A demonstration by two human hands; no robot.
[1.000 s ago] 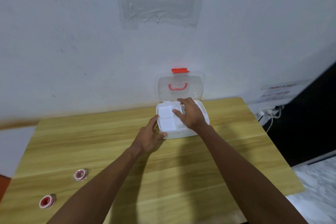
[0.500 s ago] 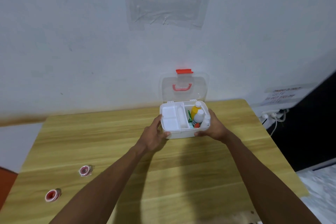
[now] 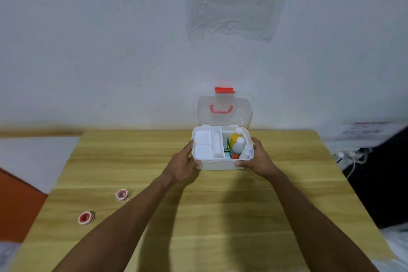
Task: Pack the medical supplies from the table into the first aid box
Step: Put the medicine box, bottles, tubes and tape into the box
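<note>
First aid box (image 3: 217,164): white, lid (image 3: 224,109) up, at the wooden table's (image 3: 220,216) far edge by the wall. Near left corner: two red tape rolls (image 3: 86,218), (image 3: 122,195). Left hand (image 3: 182,166) clasps the box's left end. White divided tray (image 3: 207,147) fills the left half; bottles (image 3: 237,143) lie right. Right hand (image 3: 259,160) clasps the right end.
</note>
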